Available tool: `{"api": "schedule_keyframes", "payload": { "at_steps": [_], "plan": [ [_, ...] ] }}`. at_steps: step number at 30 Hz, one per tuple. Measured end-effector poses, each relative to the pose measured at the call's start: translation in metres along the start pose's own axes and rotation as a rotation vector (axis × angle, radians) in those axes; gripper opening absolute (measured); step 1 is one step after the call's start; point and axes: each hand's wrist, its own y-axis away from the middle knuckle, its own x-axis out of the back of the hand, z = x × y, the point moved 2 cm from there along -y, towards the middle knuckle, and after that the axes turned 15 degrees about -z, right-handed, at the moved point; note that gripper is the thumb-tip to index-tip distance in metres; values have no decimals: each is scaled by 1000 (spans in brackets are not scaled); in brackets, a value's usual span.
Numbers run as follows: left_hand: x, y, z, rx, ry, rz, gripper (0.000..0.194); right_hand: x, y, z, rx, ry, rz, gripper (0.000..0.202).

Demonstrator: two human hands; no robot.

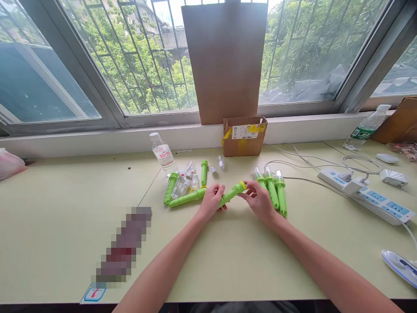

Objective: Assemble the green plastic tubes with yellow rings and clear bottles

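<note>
In the middle of the table my left hand (212, 201) is closed around a green plastic handle (232, 194), shaped like a toy flashlight body, tilted up to the right. A yellow ring (243, 185) sits at its upper end. My right hand (259, 200) pinches at that ring with thumb and forefinger; exactly what the fingertips grip is partly hidden. Just left lie more green handles (187, 198) and several clear plastic caps (177, 188). Beside my right hand are three green sticks (280, 195) with clear tops fitted. Two small clear-and-white pieces (214, 170) lie farther back.
A water bottle (163, 154) stands behind the parts, and an open cardboard box (243, 148) is against the window ledge. On the right are a power strip (368, 195), cables, a charger (393, 178) and another bottle (366, 128). A blurred dark object (125, 245) lies at front left.
</note>
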Motion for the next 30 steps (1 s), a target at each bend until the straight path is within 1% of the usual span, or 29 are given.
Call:
{"api": "schedule_keyframes", "payload": {
  "at_steps": [1, 3, 5, 6, 7, 9, 11, 13, 17, 20, 26, 30],
  "plan": [
    [0, 1, 0, -45, -110, 42, 40, 0, -1, 0, -9, 4, 13, 34],
    [-1, 3, 3, -156, -403, 116, 38, 2, -2, 1, -31, 11, 48, 34],
    [-3, 6, 4, -265, -699, 160, 34, 4, -3, 2, -57, 1, 80, 35],
    [-4, 6, 5, -311, -806, 177, 30, 5, -3, 2, -71, -13, 90, 36],
    [-4, 7, 5, -350, -878, 193, 26, 6, -3, 2, -84, -33, 94, 37],
    [-5, 8, 4, -405, -951, 226, 18, 7, -2, 3, -110, -78, 95, 38],
    [-4, 8, 4, -425, -971, 245, 17, 6, -1, 3, -129, -120, 82, 39],
    [-3, 9, 5, -418, -948, 243, 19, 5, -1, 4, -138, -157, 52, 40],
    [-1, 10, 8, -335, -839, 213, 21, 2, -1, 6, -141, -188, -2, 42],
    [0, 10, 9, -293, -783, 176, 21, 0, -1, 8, -148, -188, 3, 38],
    [2, 8, 7, -270, -702, 136, 22, -1, 0, 8, -154, -193, 26, 38],
    [2, 8, 9, -252, -604, 97, 26, -1, 0, 7, -140, -181, 31, 38]
  ]
}}
